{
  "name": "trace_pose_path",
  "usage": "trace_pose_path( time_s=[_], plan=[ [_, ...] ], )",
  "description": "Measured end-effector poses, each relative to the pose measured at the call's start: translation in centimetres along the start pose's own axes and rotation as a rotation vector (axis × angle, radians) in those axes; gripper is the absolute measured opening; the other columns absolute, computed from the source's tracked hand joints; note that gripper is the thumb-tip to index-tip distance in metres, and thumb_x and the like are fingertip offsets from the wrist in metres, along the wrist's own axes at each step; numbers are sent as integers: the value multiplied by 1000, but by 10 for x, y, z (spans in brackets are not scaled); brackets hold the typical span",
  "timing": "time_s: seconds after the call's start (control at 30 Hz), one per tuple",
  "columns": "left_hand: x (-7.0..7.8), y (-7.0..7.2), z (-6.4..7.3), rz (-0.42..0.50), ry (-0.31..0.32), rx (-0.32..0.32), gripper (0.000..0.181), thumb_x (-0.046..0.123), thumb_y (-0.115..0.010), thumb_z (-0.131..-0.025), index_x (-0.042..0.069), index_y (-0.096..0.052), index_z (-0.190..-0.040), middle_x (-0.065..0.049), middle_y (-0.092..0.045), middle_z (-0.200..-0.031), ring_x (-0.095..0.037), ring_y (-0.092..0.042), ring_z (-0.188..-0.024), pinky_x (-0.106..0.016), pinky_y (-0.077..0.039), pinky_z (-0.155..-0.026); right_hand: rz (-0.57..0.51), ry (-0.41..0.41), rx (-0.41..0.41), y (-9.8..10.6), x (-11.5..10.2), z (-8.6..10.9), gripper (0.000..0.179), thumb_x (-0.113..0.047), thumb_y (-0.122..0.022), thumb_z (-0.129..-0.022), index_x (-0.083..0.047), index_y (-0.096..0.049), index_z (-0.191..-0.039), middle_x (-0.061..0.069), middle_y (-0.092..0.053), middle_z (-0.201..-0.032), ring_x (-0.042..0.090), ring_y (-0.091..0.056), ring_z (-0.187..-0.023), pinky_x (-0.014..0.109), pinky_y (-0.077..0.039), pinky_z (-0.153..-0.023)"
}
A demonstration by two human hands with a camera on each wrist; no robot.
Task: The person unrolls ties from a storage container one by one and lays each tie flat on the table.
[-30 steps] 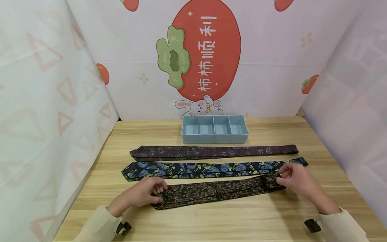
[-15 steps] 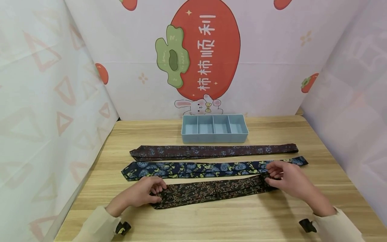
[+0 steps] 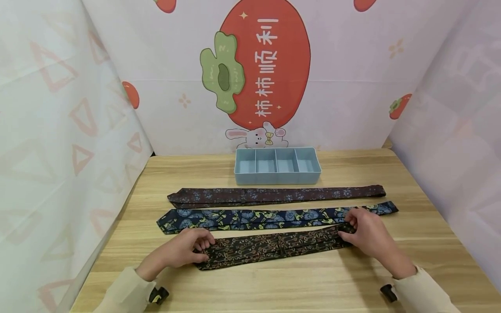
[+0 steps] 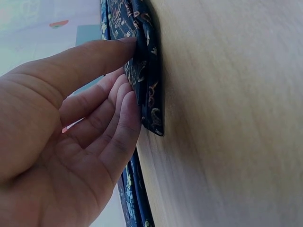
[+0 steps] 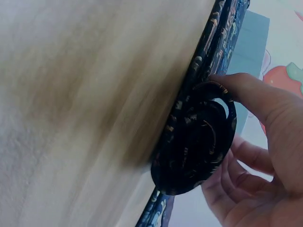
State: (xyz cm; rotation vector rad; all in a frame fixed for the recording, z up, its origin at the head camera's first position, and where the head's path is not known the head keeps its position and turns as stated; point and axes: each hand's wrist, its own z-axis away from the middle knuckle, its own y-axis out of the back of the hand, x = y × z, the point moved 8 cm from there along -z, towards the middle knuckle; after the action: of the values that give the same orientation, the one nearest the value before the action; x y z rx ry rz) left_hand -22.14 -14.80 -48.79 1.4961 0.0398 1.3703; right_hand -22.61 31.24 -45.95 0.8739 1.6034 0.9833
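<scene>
A dark necktie (image 3: 250, 250) with a small reddish-tan pattern lies nearest the person in the head view. My left hand (image 3: 188, 248) holds its wide end, thumb on one edge and fingertips at the other, as the left wrist view shows. The narrow end is wound into a loose coil (image 5: 194, 142), seen edge-on in the right wrist view. My right hand (image 3: 365, 232) grips this coil between thumb and fingers; some fingers are hidden behind it. Just beyond lie a navy necktie (image 3: 282, 217) with blue and yellow figures and a maroon flowered necktie (image 3: 289, 195), both stretched flat.
A pale blue box (image 3: 278, 178) with several compartments stands at the back of the wooden table (image 3: 274, 287). Printed cloth (image 3: 344, 78) hangs behind the table and along both sides.
My right hand has moved leftward along the dark necktie with the coil, so the flat stretch is shorter. The left hand has stayed at the wide end.
</scene>
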Motion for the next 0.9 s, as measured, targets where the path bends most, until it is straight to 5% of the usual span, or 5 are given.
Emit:
trace_pose_path(
  time_s=[0.47, 0.9],
  plan=[
    [-6, 6, 7, -19, 12, -5, 32, 12, -83, -90, 9, -70, -119, 6, -67, -100, 0, -60, -89, -23, -59, -78, -140, -197, -141, 20, 44, 3, 32, -26, -83, -88, 0, -72, -103, 7, -71, -91, 14, -61, -77, 26, -49, -62],
    [-16, 15, 20, -38, 29, 1, 34, 13, -84, -89, 9, -70, -119, 7, -66, -100, 1, -59, -89, -23, -59, -78, -188, -280, -198, 26, 87, 10, 40, -29, -76, -97, 6, -70, -114, 12, -75, -100, 13, -66, -83, 25, -53, -65]
  ],
)
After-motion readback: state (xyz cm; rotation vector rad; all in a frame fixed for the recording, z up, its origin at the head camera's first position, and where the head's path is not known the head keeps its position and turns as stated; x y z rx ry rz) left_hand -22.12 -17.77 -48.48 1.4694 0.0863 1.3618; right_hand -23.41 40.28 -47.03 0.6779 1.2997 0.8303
